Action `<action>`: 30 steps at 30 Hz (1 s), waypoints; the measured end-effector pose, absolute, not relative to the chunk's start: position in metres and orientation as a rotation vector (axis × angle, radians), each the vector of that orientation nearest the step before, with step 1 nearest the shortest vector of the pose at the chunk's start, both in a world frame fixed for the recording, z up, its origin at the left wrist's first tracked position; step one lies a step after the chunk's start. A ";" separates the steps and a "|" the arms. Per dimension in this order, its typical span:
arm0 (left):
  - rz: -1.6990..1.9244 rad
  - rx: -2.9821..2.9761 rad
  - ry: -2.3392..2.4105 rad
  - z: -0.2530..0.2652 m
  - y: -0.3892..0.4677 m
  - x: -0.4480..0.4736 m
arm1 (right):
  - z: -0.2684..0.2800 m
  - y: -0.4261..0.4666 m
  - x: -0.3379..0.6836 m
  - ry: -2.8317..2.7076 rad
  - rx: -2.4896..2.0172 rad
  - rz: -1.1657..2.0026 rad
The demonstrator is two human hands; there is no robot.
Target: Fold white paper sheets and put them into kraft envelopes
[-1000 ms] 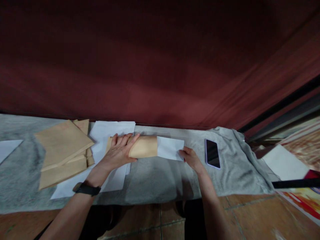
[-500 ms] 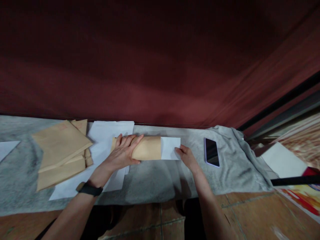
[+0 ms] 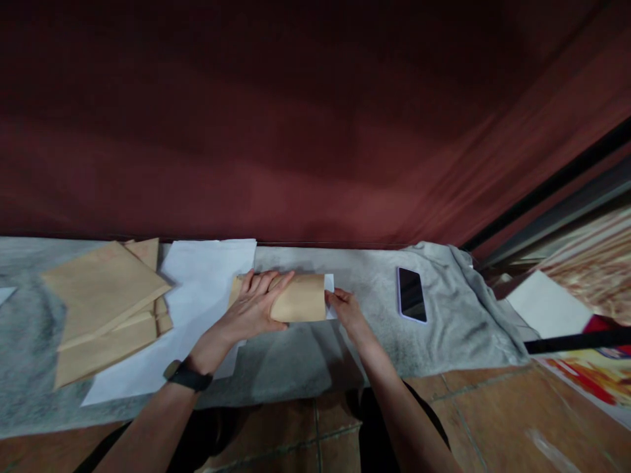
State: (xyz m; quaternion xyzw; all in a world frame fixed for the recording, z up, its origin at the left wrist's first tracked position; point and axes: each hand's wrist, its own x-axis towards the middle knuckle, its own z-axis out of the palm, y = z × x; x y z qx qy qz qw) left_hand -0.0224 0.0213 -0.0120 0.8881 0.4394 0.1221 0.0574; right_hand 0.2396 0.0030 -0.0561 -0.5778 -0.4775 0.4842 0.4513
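Observation:
A brown paper envelope lies lengthwise in front of me on a grey cloth. My left hand grips it from above, fingers over the far edge and thumb along the near edge. From its right end sticks a short strip of white paper, the rest hidden inside the envelope. My right hand pinches that paper at its outer end, fingertips close to the envelope's mouth.
The grey cloth covers the narrow surface. White sheets and a pile of brown envelopes lie at left. A phone rests at right. A dark red panel stands behind; a black bar is at far right.
The white paper has slid left into the envelope, leaving a much shorter strip outside. My right hand has moved left with it. My left hand keeps its hold on the envelope.

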 end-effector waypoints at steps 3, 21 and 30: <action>0.368 2.686 1.332 -0.011 0.018 -0.018 | -0.055 0.006 0.244 -1.147 -1.439 1.124; 0.403 2.770 1.330 -0.009 0.012 -0.007 | -0.048 0.002 0.248 -1.039 -1.470 1.221; 0.375 2.822 1.308 -0.011 0.008 -0.003 | -0.043 -0.001 0.240 -0.986 -1.435 1.277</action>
